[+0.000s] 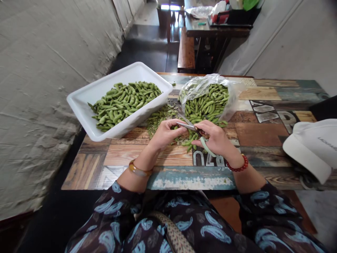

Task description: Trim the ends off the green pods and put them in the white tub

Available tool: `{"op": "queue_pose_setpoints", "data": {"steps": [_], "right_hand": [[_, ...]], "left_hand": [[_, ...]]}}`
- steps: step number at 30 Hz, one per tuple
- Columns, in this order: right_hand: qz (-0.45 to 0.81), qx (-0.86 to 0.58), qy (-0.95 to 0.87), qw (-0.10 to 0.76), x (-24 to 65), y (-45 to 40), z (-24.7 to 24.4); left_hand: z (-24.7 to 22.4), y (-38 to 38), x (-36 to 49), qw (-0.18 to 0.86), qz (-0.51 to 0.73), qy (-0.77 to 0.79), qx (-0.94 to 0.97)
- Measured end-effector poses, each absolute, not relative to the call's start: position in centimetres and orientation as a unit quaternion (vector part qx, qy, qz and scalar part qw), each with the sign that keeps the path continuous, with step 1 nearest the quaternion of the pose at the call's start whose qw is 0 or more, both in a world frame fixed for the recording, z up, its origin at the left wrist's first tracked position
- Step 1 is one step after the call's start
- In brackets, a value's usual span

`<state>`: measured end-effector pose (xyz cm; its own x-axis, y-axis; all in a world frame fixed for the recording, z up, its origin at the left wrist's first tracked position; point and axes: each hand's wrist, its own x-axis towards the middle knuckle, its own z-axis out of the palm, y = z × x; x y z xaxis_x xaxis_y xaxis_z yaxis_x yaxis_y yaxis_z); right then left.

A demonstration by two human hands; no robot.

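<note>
My right hand (214, 137) is closed around scissors (190, 126) with pale green handles, their blades parted and pointing left. The blade tips reach the thumb and fingers of my left hand (167, 133), which pinch a green edamame pod that is mostly hidden. Loose edamame pods (193, 138) lie on the table under the scissors. Just beyond my hands, a clear plastic bag (200, 82) lies open with many pods (207, 102) in it. At the left, a white plastic tub (81, 102) holds a heap of pods (123, 102).
Small green trimmings (160, 119) are scattered between tub and bag. The patchwork-patterned table (260, 137) bears a white cap (313, 144) at its right end. A rough wall (52, 70) runs along the left. Farther back stand a wooden bench (186, 49) and another table (196, 26) with things on it.
</note>
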<state>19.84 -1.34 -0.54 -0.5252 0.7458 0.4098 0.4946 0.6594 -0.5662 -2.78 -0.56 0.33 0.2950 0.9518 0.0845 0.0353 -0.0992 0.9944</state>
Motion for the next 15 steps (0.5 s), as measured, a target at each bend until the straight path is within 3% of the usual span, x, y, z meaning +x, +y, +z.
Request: {"op": "queue_pose_setpoints", "data": {"steps": [11, 15], "right_hand": [[0.204, -0.381, -0.852, 0.294, 19.80, -1.93, 0.38], [0.188, -0.393, -0.851, 0.293, 19.67, -1.91, 0.01]], "left_hand": [[0.30, -0.37, -2.72, 0.482, 0.433, 0.417, 0.637], [0.61, -0.66, -2.36, 0.508, 0.431, 0.430, 0.609]]}}
